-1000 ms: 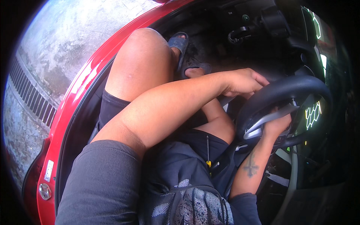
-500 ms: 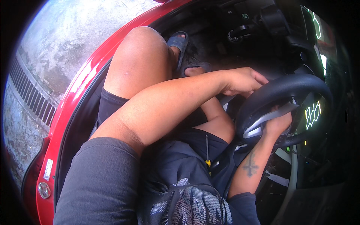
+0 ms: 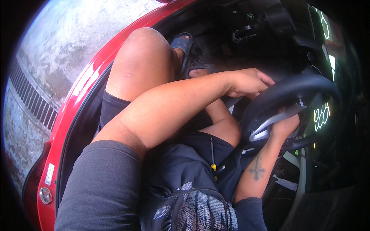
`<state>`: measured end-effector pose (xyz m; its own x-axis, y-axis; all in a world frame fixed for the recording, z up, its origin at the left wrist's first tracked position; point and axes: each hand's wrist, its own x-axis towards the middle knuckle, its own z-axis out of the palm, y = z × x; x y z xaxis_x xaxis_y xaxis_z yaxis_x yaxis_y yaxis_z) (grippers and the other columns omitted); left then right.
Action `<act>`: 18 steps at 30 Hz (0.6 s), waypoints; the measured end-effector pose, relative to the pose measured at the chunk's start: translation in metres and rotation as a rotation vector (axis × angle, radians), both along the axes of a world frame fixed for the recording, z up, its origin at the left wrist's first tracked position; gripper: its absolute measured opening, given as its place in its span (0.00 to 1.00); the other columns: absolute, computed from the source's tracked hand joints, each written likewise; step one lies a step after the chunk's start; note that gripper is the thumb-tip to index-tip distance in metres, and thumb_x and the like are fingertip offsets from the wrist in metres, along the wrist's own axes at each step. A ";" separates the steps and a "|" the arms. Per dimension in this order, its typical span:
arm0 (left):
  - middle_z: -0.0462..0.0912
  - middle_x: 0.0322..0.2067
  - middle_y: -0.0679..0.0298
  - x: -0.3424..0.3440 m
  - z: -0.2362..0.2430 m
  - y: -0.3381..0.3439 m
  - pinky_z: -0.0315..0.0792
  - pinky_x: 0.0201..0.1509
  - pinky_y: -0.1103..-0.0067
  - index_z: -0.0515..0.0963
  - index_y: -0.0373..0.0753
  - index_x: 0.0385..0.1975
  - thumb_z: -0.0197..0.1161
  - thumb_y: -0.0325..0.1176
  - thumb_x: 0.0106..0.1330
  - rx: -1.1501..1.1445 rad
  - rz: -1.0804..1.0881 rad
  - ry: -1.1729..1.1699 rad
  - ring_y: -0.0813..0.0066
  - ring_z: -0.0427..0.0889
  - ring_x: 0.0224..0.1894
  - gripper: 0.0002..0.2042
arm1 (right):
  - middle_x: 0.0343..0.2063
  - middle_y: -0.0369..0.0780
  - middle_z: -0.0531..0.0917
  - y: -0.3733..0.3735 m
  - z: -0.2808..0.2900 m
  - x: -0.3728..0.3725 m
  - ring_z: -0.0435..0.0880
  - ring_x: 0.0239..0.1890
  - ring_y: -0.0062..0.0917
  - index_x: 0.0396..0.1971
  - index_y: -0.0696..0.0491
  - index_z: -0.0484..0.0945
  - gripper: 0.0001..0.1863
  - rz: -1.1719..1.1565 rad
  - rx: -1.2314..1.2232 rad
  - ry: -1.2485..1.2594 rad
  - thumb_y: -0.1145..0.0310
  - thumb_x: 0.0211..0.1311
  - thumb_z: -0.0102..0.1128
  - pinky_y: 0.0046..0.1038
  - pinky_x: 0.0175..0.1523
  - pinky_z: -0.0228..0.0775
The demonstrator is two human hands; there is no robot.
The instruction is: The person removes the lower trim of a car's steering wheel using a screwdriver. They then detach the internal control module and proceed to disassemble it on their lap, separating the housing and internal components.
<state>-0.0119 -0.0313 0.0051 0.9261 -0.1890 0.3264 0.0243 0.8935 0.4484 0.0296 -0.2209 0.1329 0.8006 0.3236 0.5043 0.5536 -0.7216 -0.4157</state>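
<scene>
My left hand reaches to the far left side of a black steering wheel, its fingers curled, their tips and whatever they hold hidden behind the rim. My right hand is inside the wheel ring, just below a loose-looking silver trim piece; its fingers are bent and partly hidden, and what they grip is unclear. A screwdriver with a thin shaft and yellow handle lies on my lap, below the crossing left forearm.
I sit in a red car's open doorway, sandals in the dark footwell. The red sill runs along the left; outside are concrete and a metal drain grate. Pedals and dark trim are ahead; hexagonal lights show through or on glass at right.
Both hands stay at the wheel with almost the same grip. My arms, knee and the wheel appear shifted very slightly up and left in the picture.
</scene>
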 end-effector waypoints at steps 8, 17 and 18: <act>0.92 0.49 0.60 -0.001 0.000 0.002 0.84 0.60 0.73 0.88 0.37 0.58 0.73 0.29 0.72 0.033 0.005 -0.002 0.72 0.90 0.49 0.16 | 0.39 0.38 0.92 -0.001 0.002 0.001 0.87 0.40 0.21 0.45 0.63 0.89 0.15 0.041 -0.067 -0.028 0.84 0.59 0.61 0.26 0.51 0.77; 0.92 0.49 0.61 0.001 -0.001 0.001 0.83 0.61 0.73 0.89 0.38 0.58 0.74 0.30 0.72 0.026 0.008 -0.011 0.72 0.90 0.50 0.16 | 0.38 0.40 0.93 -0.001 0.005 -0.003 0.88 0.40 0.24 0.44 0.62 0.89 0.14 -0.003 -0.283 -0.158 0.81 0.58 0.61 0.29 0.50 0.78; 0.92 0.49 0.61 0.001 -0.001 0.002 0.83 0.61 0.72 0.89 0.38 0.58 0.74 0.31 0.72 0.020 0.007 -0.014 0.72 0.90 0.50 0.16 | 0.38 0.40 0.93 -0.002 0.006 -0.004 0.88 0.40 0.24 0.44 0.62 0.89 0.15 -0.022 -0.320 -0.176 0.81 0.58 0.62 0.29 0.50 0.78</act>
